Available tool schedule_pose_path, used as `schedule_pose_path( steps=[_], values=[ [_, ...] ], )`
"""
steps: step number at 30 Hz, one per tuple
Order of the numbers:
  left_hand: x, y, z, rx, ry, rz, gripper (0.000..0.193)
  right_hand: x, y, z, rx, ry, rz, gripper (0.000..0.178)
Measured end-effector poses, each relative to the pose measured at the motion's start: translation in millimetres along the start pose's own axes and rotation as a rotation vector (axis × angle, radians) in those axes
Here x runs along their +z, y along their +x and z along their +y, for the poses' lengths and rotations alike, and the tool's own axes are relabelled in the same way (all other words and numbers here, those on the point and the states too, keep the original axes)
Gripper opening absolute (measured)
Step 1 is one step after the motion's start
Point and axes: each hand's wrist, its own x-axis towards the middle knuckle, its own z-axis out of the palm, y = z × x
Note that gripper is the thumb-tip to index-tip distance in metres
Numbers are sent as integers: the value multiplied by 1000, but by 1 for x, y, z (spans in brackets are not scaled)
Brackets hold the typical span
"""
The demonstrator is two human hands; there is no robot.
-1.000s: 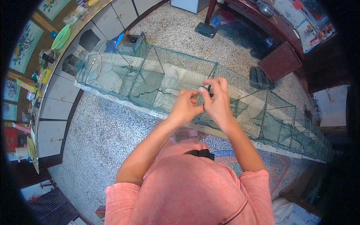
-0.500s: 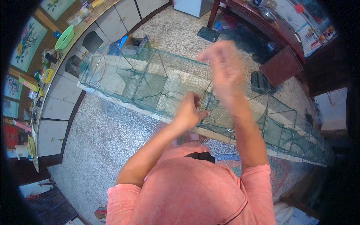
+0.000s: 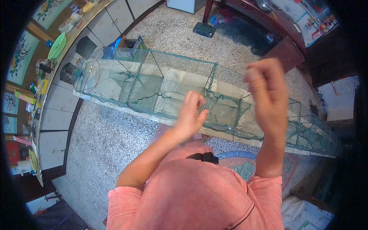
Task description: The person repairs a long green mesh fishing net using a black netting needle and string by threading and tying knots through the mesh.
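A long green mesh fish trap (image 3: 153, 90) with square wire frames stretches across the view, from a round hoop end at the left to the far right. My left hand (image 3: 191, 117) is at its near middle. Its fingers are curled and closed on the netting beside an upright wire frame (image 3: 209, 86); the exact pinch is partly hidden. My right hand (image 3: 270, 96) is raised over the trap to the right, apart from it. Its fingers are bent in and closed, slightly blurred, and whatever they hold is too small to make out. A small shiny piece (image 3: 232, 128) lies at the trap's near edge.
Pale boards (image 3: 214, 133) lie under the trap. A curved counter with white cabinets (image 3: 59, 115) runs along the left, bearing a green basin (image 3: 57, 46). Beyond the trap are a black flat box (image 3: 204, 29) on the floor and a dark red table (image 3: 245, 8).
My right hand has moved right and a little nearer, away from the trap's middle. My left hand remains at nearly the same spot on the netting. The view has shifted slightly.
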Motion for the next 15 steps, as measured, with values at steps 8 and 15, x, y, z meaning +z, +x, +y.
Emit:
schedule_pose_path(
  steps=[8,15],
  values=[
    [-3,1,0,-52,40,6,27,24,-42,76,-85,-642,-299,5],
    [-3,2,-5,-242,87,8,36,53,-53,99,-37,-396,-177,4]
  ],
)
